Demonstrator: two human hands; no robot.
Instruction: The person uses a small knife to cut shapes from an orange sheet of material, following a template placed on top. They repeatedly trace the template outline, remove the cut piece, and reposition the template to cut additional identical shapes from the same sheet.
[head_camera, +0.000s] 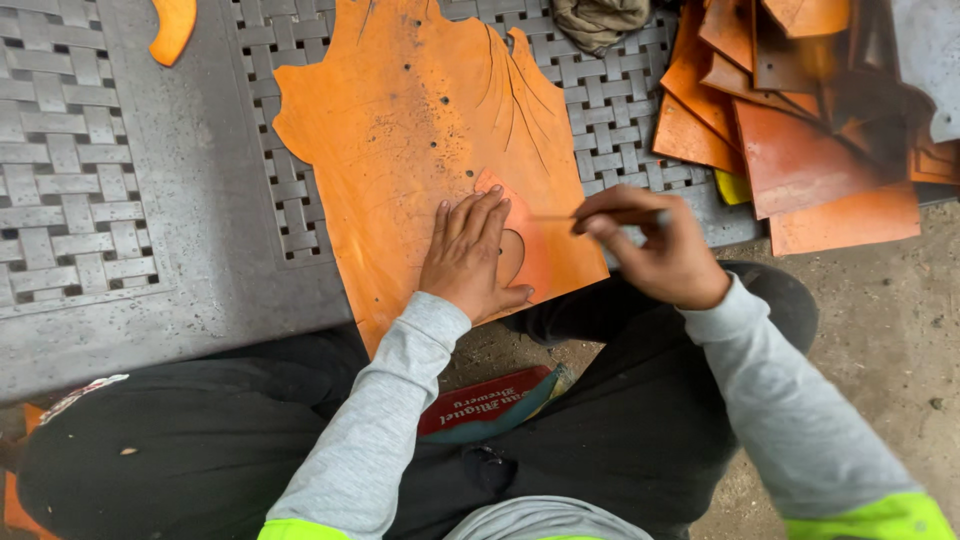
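Note:
A large orange leather hide (420, 130) lies on a grey patterned metal table (160, 270). My left hand (470, 255) lies flat on a paler orange pattern piece (540, 250) laid on the hide's near edge, pressing it down. My right hand (650, 245) pinches a thin pen-like stick (575, 216), its tip at the pattern's right edge. Both sleeves are grey with bright yellow-green cuffs.
A pile of cut orange and brown leather pieces (810, 130) sits at the table's right. A curved leather scrap (172, 28) lies at the far left, a crumpled cloth (600, 20) at the top. My dark trousered legs and a red printed item (485, 403) are below; concrete floor on the right.

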